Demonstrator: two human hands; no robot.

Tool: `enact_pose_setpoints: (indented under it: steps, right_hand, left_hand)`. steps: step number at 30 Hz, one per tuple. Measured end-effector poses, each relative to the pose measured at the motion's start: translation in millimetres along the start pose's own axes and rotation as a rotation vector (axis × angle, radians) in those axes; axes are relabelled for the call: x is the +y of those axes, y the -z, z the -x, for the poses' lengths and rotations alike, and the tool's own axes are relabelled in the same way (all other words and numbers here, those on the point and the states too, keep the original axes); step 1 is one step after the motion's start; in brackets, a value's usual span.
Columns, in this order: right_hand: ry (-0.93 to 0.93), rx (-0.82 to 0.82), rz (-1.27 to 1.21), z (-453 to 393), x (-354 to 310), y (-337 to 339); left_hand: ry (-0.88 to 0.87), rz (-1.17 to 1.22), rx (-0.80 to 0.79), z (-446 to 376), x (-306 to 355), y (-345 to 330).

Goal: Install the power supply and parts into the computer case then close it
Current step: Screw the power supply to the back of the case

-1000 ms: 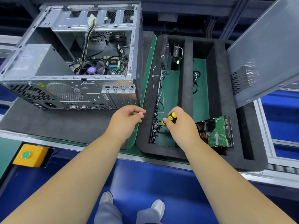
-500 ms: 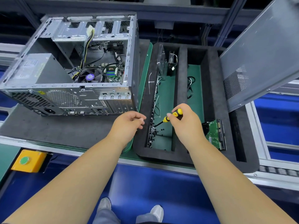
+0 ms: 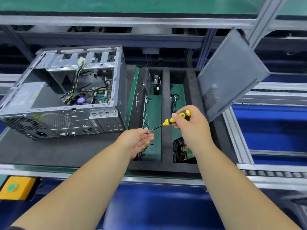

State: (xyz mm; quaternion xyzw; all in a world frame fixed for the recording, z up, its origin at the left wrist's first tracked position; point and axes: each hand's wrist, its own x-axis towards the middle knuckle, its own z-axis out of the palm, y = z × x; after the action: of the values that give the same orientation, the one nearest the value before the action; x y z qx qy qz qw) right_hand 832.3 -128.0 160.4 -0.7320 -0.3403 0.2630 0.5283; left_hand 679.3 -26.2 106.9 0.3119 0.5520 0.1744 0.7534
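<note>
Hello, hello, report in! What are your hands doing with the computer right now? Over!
Right hand grips screwdriver. Left hand open, palm up, small screw at screwdriver tip. Computer case open, side panel off. Nothing blocking.

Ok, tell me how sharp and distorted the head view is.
Head view: wide-angle bowing bends the frame rails; the screwdriver and both hands are fairly sharp; the computer case interior is soft; the side panel shows no glare.
</note>
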Motion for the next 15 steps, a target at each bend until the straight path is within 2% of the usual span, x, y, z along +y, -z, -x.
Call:
enact_pose_setpoints:
  steps: [4, 10, 15]
  right_hand:
    - [-0.012, -0.002, -0.047, 8, -4, 10]
    - [0.036, 0.081, -0.202, 18, -11, 22]
    - [0.077, 0.075, -0.266, 24, -18, 26]
  left_hand:
    - [-0.002, 0.070, -0.056, 7, 1, -6]
    - [-0.151, 0.106, -0.167, 12, 3, -2]
    - [-0.227, 0.117, -0.301, 20, 3, 8]
